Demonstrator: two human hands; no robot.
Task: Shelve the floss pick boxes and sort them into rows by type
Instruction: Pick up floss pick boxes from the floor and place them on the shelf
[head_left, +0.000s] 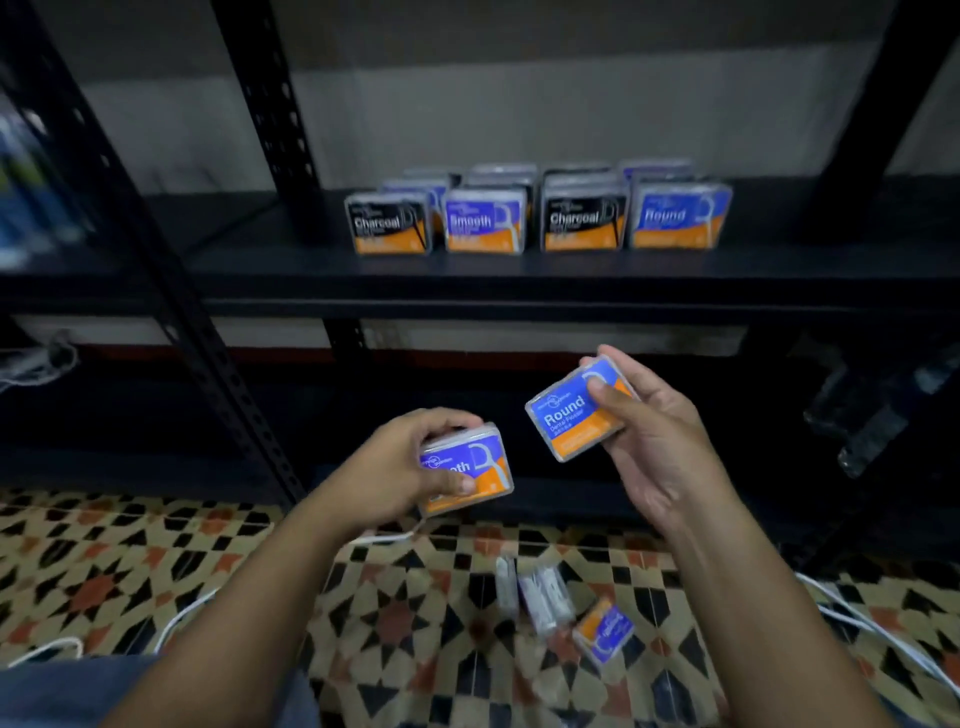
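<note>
Boxes (566, 608), perhaps four, litter floor (130, 571).

Both forearms reach forward. The left hand (410, 467) grips a box with curled fingers; the right hand (649, 431), palm turned inward, pinches another, held higher.

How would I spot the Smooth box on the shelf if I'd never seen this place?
Find the black shelf with four rows of boxes. Counting from the left, take the second row; its front box is the Smooth box. It is blue and orange and sits between two black Charcoal boxes.
</note>
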